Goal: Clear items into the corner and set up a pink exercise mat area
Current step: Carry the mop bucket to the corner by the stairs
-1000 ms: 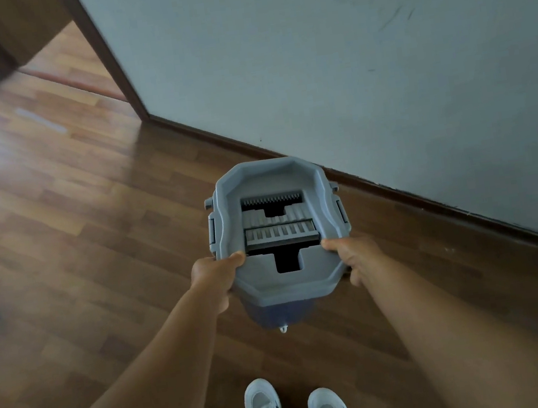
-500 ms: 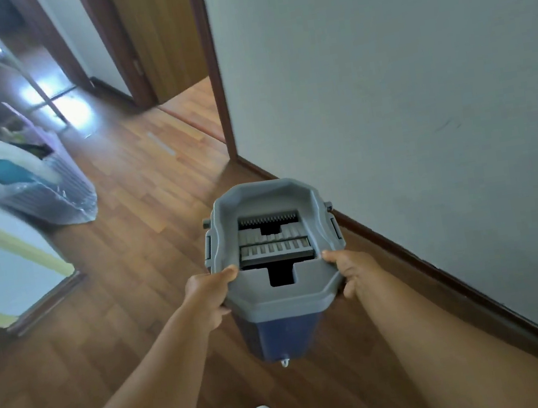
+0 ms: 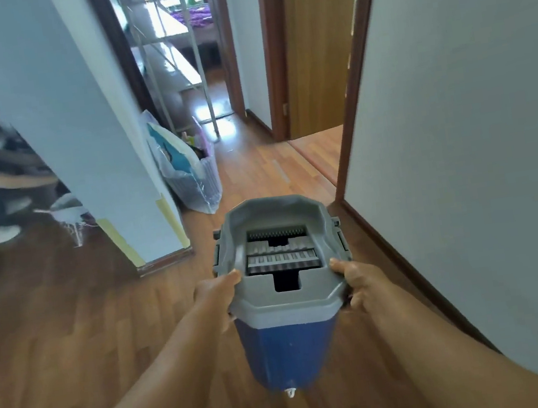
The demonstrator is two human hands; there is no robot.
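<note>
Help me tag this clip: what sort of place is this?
Probably a home hallway: wood floor, an open door to a side room, and a mop bucket held up.

Wooden floor (image 3: 71, 335), clear plastic bag (image 3: 190, 183) beside the white pillar (image 3: 86, 143)

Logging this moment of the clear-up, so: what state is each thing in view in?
mop bucket, held above the floor, roughly upright, no mop in its wringer slot.
left hand, grips the bucket's left edge, thumb on top.
right hand, grips the bucket's right edge, thumb on top.
plastic bag, stuffed full, standing on the floor against the white pillar.
</note>
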